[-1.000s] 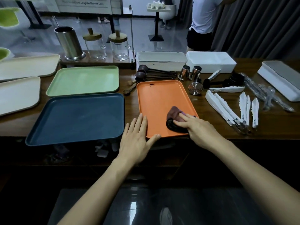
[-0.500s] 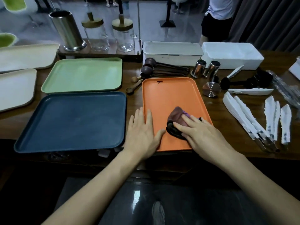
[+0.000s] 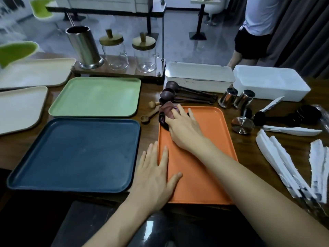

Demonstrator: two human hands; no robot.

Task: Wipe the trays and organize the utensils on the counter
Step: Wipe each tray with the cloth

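While pinning the near left edge of the orange tray (image 3: 204, 166) to the tabletop (image 3: 249, 148) with the left hand (image 3: 154, 177), grip released and fingers straight, presses the bunched purple cloth (image 3: 166, 113) onto the tray's far left corner with the right hand (image 3: 183, 129). Bears down there with fingers stretched over the cloth, grip released rather than clenched round it. Works just right of the blue tray (image 3: 74, 154), with dark measuring spoons (image 3: 187, 94) lying just beyond the far rim.

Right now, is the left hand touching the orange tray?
Touching. The head view shows the left hand lying flat, its forefinger and thumb resting on the orange tray at the near left corner.
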